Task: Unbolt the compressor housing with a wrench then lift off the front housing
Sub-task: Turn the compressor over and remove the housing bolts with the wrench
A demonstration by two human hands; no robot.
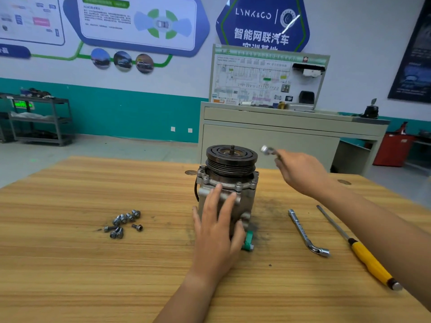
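On the wooden desk (93,264) sits the upright grey metal compressor (227,183); left hand (217,231) lies flat-fingered against its body, right hand (300,172) grips a small silver wrench (268,150) beside the pulley, loose bolts (124,221) off left.

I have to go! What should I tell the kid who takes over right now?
Left hand: open, flat against the compressor, steadying it upright on the table.
Right hand: grips a small wrench in the air, right of the pulley.
Done: loose bolts lie piled to the left.
Left: flange bolts are in the front housing; undo them, then lift it off.
Spare: a socket wrench and a screwdriver lie to the right.
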